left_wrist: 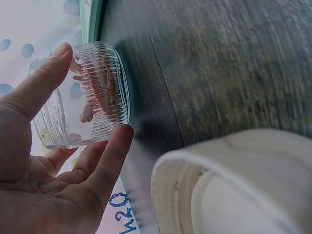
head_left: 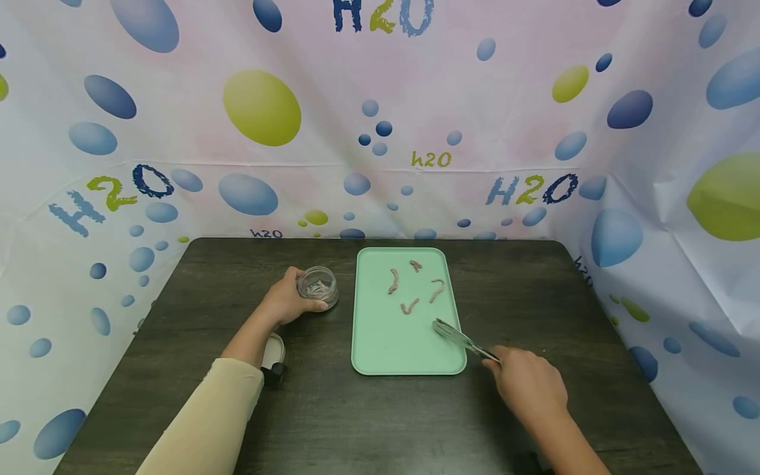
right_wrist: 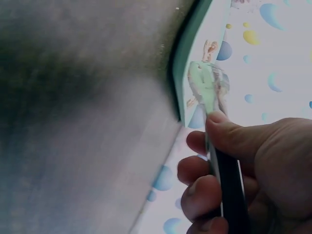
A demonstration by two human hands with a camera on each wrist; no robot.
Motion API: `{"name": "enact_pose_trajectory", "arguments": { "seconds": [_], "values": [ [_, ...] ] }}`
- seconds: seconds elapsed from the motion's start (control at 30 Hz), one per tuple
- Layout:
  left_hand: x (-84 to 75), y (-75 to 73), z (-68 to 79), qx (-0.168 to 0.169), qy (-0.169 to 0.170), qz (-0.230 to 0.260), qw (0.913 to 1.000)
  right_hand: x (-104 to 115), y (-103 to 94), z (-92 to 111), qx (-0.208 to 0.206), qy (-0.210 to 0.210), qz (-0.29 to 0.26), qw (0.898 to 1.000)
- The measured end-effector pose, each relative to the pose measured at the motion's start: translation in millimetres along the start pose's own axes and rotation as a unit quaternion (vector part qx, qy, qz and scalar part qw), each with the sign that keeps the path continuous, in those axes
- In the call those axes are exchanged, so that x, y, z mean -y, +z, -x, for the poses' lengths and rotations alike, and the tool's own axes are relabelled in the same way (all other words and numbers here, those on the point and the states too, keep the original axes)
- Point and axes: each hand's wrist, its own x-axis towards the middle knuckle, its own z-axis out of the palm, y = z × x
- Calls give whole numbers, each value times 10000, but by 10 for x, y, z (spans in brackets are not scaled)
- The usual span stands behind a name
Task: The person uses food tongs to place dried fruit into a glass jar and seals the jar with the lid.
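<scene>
My left hand [head_left: 287, 300] holds a small clear glass jar [head_left: 325, 303] left of the tray, its thumb on one side and fingers on the other. Pinkish-brown, worm-like pieces [left_wrist: 100, 92] lie in the jar, which has a ribbed wall and no lid on it. Metal tongs [head_left: 469, 344] with dark handles are gripped in my right hand [head_left: 530, 384]. Their tips are over the lower right part of a mint-green tray [head_left: 392, 343]; whether they touch it cannot be told. Several curled pink strips [head_left: 394, 282] lie apart on the tray's upper half.
A white lid [head_left: 274, 351] lies on the dark wooden table [head_left: 368, 422] by my left wrist, partly hidden by it. Behind and beside the table hangs a white sheet [head_left: 332, 125] with blue and green dots and H2O lettering.
</scene>
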Motion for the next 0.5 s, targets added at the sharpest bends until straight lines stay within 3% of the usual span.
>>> {"name": "enact_pose_trajectory", "arguments": {
  "seconds": [0.17,0.5],
  "values": [
    [-9,-14,7,-17,4,57,10000,-25,37,-3,-206,-142,-37,9997],
    [-17,-19,32,72,39,-64,9999,-74,121,30,-147,-8,-293,9995]
  ]
}}
